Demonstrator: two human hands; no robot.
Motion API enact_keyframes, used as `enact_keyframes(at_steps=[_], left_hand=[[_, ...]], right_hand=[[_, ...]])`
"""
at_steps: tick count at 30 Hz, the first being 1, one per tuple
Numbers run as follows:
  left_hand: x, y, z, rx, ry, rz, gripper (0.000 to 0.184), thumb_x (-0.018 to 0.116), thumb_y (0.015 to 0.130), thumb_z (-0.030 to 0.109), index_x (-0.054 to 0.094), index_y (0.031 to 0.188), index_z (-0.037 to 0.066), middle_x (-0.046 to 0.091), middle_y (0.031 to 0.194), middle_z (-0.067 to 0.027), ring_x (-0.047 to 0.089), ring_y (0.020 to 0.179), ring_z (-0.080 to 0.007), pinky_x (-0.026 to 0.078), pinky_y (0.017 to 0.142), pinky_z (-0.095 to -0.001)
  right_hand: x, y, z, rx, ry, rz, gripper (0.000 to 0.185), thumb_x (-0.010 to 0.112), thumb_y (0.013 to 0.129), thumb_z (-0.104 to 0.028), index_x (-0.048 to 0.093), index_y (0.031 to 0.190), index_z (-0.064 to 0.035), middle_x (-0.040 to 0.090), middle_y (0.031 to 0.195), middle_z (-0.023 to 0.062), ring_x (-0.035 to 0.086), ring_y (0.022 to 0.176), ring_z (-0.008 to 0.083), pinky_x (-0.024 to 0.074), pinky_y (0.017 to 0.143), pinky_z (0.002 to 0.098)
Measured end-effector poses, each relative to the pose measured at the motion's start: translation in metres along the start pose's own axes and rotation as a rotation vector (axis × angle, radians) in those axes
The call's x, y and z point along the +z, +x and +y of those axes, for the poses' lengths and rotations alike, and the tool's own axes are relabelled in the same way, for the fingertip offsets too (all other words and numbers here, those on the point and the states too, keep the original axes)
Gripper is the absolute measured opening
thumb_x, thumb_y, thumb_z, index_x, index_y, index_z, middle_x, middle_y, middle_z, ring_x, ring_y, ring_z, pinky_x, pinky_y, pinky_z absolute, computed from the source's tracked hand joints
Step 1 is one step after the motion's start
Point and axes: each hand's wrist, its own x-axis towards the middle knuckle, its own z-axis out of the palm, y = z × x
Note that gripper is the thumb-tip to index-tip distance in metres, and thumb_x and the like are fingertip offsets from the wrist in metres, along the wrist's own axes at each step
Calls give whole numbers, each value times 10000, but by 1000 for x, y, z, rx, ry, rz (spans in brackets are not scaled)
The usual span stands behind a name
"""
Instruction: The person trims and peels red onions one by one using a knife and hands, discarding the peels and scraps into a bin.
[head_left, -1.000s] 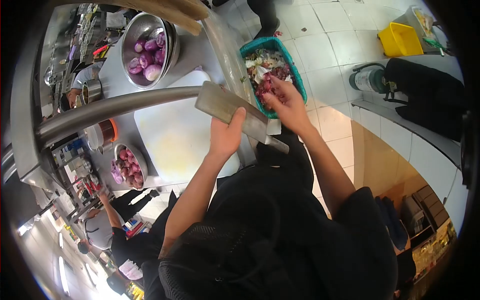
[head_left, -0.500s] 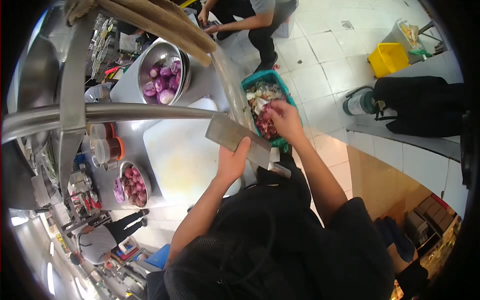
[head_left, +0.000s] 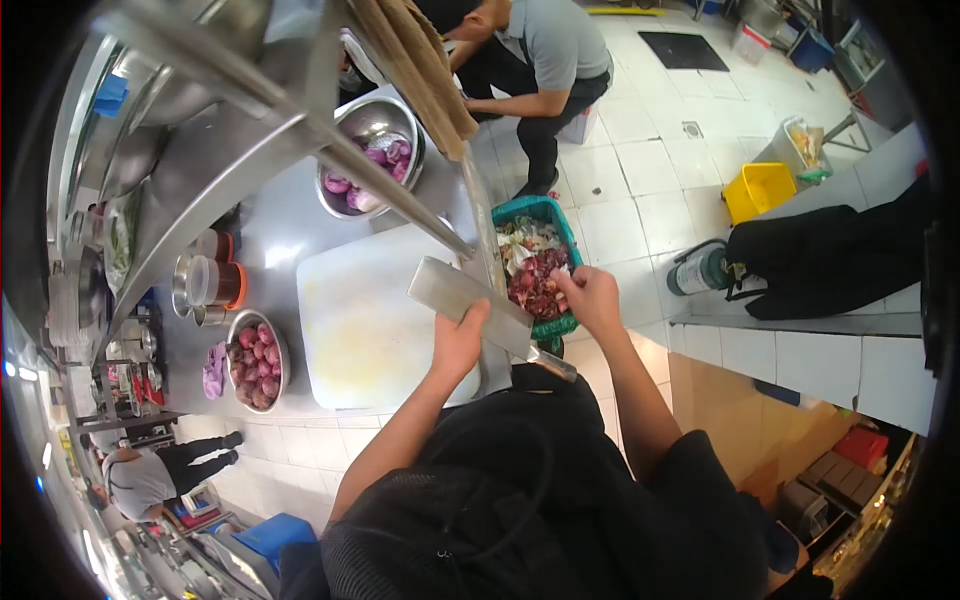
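My left hand point(head_left: 458, 342) is closed on the blade of a cleaver point(head_left: 468, 302), whose handle points down to the right. The cleaver is over the right edge of a white cutting board point(head_left: 375, 320). My right hand point(head_left: 594, 298) has its fingers pinched together at the right rim of a green bin point(head_left: 570, 250); what they hold, if anything, is too small to make out. Red onion skins point(head_left: 538, 284) and pale scraps fill the bin. Peeled purple onions point(head_left: 340, 183) lie in a metal bowl point(head_left: 400, 115), and unpeeled red onions point(head_left: 256, 365) fill another bowl point(head_left: 284, 372).
A metal rail point(head_left: 380, 180) crosses above the counter point(head_left: 265, 210). Lidded containers point(head_left: 215, 283) stand at the left. A co-worker point(head_left: 560, 55) sits beyond the bin; another person point(head_left: 140, 480) is at lower left. A yellow bucket point(head_left: 758, 192) and fire extinguisher point(head_left: 700, 272) are at the right.
The view has turned, bringing the seated co-worker and more floor into sight. My right hand has moved from over the scraps to the bin's right side. My left hand still holds the cleaver.
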Motion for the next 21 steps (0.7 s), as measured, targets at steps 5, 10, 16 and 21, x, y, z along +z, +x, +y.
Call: enact_keyframes(at_steps=[5,10,16,21], left_hand=[[-7,6,-15,-102,-207,119,270,617,975,153,617,1147,-56,676,1048,-114,626,971,-192,504,874,-351],[-18,-2,17,-278,-151,-301,324,614,1005,198,589,1209,-52,660,1095,-119,617,992,-179,500,881,-323],[-26,-17,12,363,292,-452,526,569,970,93,432,1477,59,507,1380,-210,569,1224,-341,479,985,-394],[-30,-16,2,933,992,-426,782,622,842,90,339,1570,111,225,1650,-226,288,1492,-434,386,1091,-530]], right_hand=[[22,-109,-48,-683,-69,-34,583,786,838,-283,607,1363,-102,711,1042,178,678,877,331,539,787,403],[59,-114,-17,-386,50,86,645,718,912,-179,469,1506,-141,640,773,81,606,655,188,510,642,340],[66,-113,-7,-182,811,92,290,456,1100,-321,553,1012,-62,437,603,-10,411,448,92,366,415,272],[80,-133,-53,-87,1134,118,337,448,1093,-384,524,964,-82,449,606,3,441,457,111,366,412,273]])
